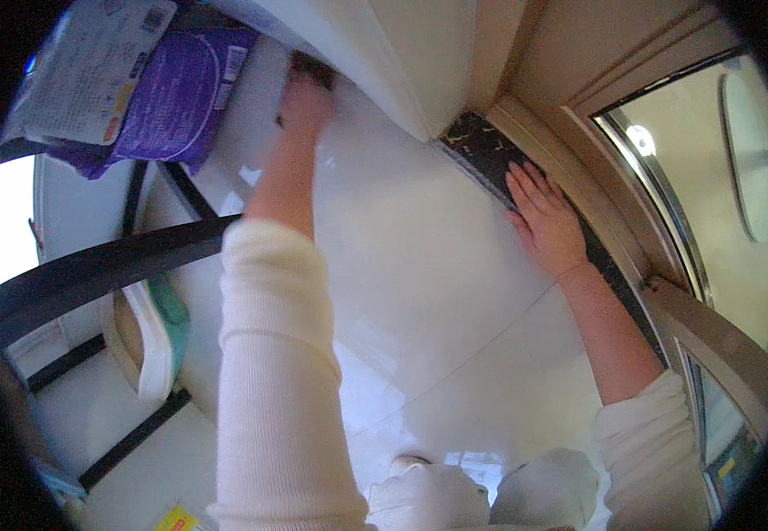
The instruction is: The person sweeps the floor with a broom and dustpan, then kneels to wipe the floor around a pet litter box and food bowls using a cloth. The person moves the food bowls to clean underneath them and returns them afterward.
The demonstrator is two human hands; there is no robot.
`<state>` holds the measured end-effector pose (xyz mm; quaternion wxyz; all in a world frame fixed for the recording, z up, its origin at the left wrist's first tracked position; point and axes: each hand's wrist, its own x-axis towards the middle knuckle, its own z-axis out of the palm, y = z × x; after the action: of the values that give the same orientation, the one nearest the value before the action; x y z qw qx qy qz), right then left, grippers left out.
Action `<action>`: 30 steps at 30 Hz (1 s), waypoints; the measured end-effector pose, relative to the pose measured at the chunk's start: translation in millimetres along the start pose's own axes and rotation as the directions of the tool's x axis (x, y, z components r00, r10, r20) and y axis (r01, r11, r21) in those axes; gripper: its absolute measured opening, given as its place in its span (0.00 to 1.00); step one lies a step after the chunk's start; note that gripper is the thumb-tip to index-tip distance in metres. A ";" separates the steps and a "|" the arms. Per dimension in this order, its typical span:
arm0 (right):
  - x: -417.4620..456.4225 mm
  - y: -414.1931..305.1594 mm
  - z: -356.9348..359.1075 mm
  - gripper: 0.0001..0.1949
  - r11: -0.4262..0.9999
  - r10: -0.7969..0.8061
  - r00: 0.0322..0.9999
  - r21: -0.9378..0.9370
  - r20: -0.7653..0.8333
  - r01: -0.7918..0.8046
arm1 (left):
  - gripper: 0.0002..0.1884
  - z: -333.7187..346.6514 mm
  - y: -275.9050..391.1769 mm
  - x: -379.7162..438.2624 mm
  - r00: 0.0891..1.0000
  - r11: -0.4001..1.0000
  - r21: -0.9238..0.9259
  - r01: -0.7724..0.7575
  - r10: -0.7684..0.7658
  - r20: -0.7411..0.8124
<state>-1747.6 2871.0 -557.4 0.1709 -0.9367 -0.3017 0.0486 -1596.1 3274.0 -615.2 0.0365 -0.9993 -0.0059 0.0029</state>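
Note:
My left hand (307, 101) reaches far forward, low over the glossy pale floor tiles (410, 265). Its fingers close on a dark item (314, 68), perhaps a cloth, mostly covered by the hand and blurred. Beside it rises a smooth white panel (404, 60). My right hand (546, 216) lies flat on the dark marble threshold (480, 136), fingers extended and holding nothing. The threshold runs along the foot of a beige door frame (573, 156).
Black-framed rack bars (118, 255) stand at left, with a purple package (171, 99) and a grey printed package (95, 73) above. A white and green shoe (158, 338) sits among the bars. A glass-paned door (702, 152) borders the right. My knees (430, 498) are below.

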 end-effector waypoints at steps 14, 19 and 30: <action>-2.8 0.0 -3.0 0.26 0.999 -0.018 1.000 -0.028 -0.023 0.018 | 0.22 -16.2 -1.6 14.2 1.000 0.999 -0.035 -0.016 0.015 -0.013; -10.5 17.1 -12.8 0.26 0.994 0.086 0.995 -0.080 0.057 -0.081 | 0.25 -41.3 108.9 -79.8 0.986 0.984 -0.081 -0.161 0.156 -0.065; -2.6 5.0 -12.4 0.27 0.999 0.032 0.998 -0.037 0.062 -0.029 | 0.25 -4.5 17.8 41.6 0.924 0.951 -0.033 0.308 -0.307 -0.229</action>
<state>-1744.5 2862.0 -547.6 0.1439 -0.9421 -0.2934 0.0752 -1554.3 3256.4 -612.2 0.0387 -0.9795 -0.1580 -0.1191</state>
